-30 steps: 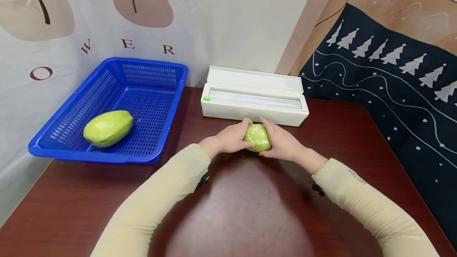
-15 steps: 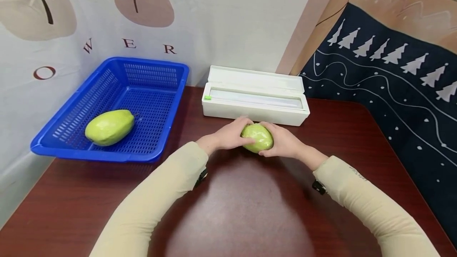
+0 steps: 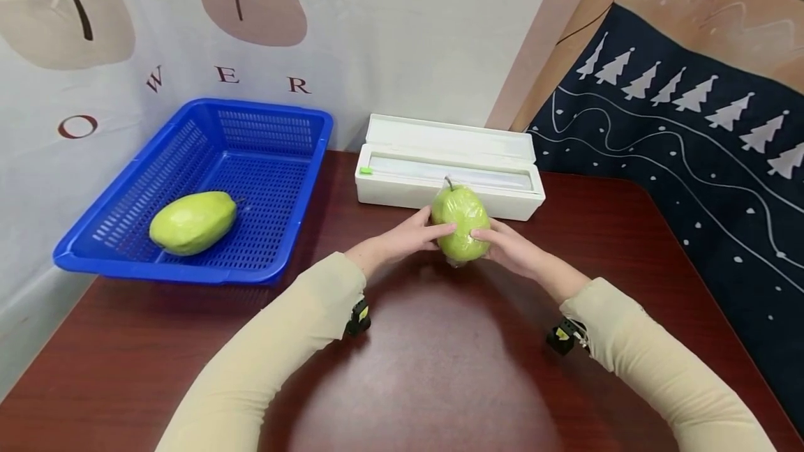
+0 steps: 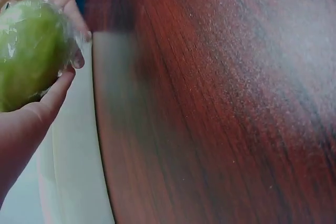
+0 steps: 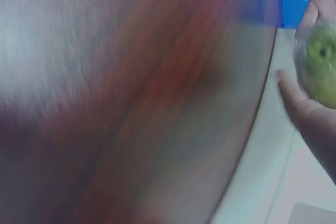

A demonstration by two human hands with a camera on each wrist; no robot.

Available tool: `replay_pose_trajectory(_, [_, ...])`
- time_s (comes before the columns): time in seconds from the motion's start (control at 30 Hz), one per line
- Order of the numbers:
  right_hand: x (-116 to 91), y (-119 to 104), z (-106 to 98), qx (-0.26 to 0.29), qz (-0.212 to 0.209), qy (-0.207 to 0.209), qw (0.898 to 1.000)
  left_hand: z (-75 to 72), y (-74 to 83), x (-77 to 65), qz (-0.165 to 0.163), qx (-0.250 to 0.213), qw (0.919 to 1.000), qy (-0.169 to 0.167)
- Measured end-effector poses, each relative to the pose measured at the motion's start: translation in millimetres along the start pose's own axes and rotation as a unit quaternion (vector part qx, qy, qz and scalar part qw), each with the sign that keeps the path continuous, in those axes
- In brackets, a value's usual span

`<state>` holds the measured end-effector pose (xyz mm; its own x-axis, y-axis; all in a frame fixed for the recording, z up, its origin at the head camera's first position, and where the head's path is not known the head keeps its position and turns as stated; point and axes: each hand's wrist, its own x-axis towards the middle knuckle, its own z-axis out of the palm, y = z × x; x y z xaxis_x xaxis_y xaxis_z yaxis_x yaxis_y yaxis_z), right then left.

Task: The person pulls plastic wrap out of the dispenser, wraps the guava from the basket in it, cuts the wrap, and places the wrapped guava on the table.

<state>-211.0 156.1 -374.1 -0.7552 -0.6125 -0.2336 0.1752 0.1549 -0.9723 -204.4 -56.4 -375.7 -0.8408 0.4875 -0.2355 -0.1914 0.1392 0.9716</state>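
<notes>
An oval green fruit with a thin dark stem (image 3: 463, 211), wrapped in shiny clear cling film, is held up between both hands in the head view, its stem end up. My left hand (image 3: 405, 237) grips its left side, the thumb across the front. From the right, my right hand (image 3: 516, 248) holds it with the thumb on the front and the other fingers mostly hidden behind. Film bunches loosely at the fruit's lower end. In the left wrist view the wrapped fruit (image 4: 31, 51) shows crinkled film; the right wrist view catches only part of it (image 5: 320, 64).
Just behind the hands stands a white cling film dispenser box (image 3: 449, 194), lid raised, with a green slider (image 3: 366, 171) at its left. A blue plastic basket (image 3: 285, 229) at the left holds another green fruit (image 3: 193, 223). The dark red wooden table (image 3: 427, 368) meets printed cloth backdrops.
The wrapped fruit has been raised and turned, so its stem now points up and overlaps the box in view. Both hands have shifted their grip, thumbs now on its front.
</notes>
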Motion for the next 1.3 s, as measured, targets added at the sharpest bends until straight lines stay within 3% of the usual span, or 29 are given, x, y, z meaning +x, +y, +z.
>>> replay_pose_trajectory(0.07, [-1.4,-1.4,0.3,-0.025,-0.004,0.003,1.0,2.6,0.2,0.9,-0.006,-0.019,0.9998,0.009])
replay_pose_trajectory(0.2, [-1.1,-4.9,2.1,-0.069,-0.01,0.047,0.996,5.2,0.0,2.2,-0.019,-0.036,0.9987,0.03])
replay_pose_trajectory(0.37, [-0.8,-9.9,4.1,-0.035,-0.014,0.087,0.995,6.4,0.7,3.3,-0.012,-0.113,0.9912,0.067])
replay_pose_trajectory(0.47, [-2.2,-12.6,3.2,-0.01,-0.017,0.096,0.995,7.3,1.7,3.7,-0.001,-0.137,0.9869,0.085])
replay_pose_trajectory(0.83, [-15.8,-20.8,-6.4,0.005,-0.001,0.117,0.993,25.2,14.2,13.4,0.003,-0.104,0.9887,0.108])
replay_pose_trajectory(1.07, [-32.0,-44.2,-18.0,0.024,0.01,0.166,0.986,43.6,31.7,19.5,0.039,-0.123,0.9857,0.109])
replay_pose_trajectory(1.3, [-47.1,-60.4,-36.9,0.044,0.011,0.189,0.981,62.4,52.2,37.6,0.038,-0.075,0.9861,0.143])
